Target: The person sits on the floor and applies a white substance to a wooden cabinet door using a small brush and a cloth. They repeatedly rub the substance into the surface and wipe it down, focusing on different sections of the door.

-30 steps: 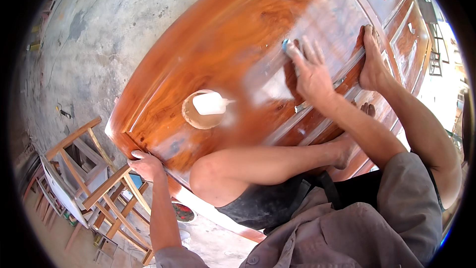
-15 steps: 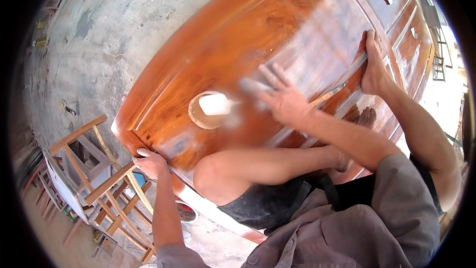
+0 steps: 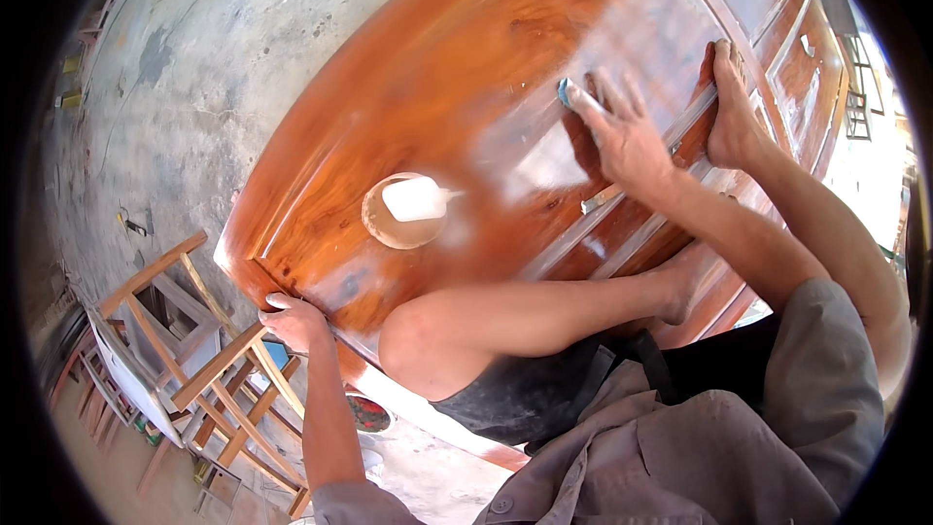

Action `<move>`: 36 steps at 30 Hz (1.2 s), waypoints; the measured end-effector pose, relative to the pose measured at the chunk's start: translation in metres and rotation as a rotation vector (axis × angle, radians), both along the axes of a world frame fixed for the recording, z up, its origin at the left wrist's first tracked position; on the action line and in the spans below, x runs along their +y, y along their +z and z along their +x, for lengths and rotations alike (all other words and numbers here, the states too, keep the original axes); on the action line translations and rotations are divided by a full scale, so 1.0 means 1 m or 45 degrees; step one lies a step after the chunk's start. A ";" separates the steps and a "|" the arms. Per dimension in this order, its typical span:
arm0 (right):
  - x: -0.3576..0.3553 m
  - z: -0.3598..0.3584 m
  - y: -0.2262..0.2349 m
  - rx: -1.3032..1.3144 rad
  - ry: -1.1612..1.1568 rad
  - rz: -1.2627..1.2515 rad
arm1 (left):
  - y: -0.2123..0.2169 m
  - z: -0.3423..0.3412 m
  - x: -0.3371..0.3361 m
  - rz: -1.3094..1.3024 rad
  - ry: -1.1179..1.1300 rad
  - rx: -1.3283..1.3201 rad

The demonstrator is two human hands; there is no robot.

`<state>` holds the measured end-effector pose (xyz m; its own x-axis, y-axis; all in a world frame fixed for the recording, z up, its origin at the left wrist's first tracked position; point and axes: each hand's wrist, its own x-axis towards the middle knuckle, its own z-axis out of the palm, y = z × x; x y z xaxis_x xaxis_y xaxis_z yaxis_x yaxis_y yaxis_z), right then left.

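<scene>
Beneath me lies a large, glossy reddish-brown wooden door-like panel (image 3: 428,102) with raised mouldings and whitish dusty patches. My left hand (image 3: 294,321) is wrapped round its near-left corner, thumb on top. Over the panel's middle, my right hand (image 3: 632,141) presses a small blue pad (image 3: 564,91) to the surface under its forefinger and thumb side; the other fingers are spread and slightly blurred. Its palm side is hidden. A round tan dish (image 3: 394,233) holding a white piece (image 3: 416,198) rests on the panel between my hands.
My bare foot (image 3: 731,112) rests on the panel right of my right hand, and my bent knee (image 3: 413,331) lies near its front edge. A thin light strip (image 3: 601,199) sits by a moulding. Wooden stool-like frames (image 3: 219,365) stand at lower left on the concrete floor (image 3: 209,87).
My right hand has moved right and farther away across the panel, with the pad. The left hand still grips the corner. The view has shifted slightly.
</scene>
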<state>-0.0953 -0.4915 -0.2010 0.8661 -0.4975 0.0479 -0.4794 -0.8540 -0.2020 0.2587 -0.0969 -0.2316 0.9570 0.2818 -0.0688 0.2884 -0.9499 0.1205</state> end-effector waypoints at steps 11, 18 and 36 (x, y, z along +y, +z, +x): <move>0.047 0.010 0.002 0.073 0.272 0.093 | -0.015 -0.001 0.002 0.009 -0.049 -0.033; 0.024 0.003 0.013 0.047 0.125 0.102 | -0.008 0.003 0.000 0.023 -0.032 -0.020; -0.042 0.006 0.011 -0.010 -0.092 -0.095 | -0.013 0.003 0.009 0.012 -0.041 -0.056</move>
<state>-0.0895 -0.5337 -0.1905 0.8277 -0.5532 0.0942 -0.5386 -0.8303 -0.1431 0.2620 -0.0880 -0.2444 0.9676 0.2513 -0.0240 0.2523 -0.9598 0.1233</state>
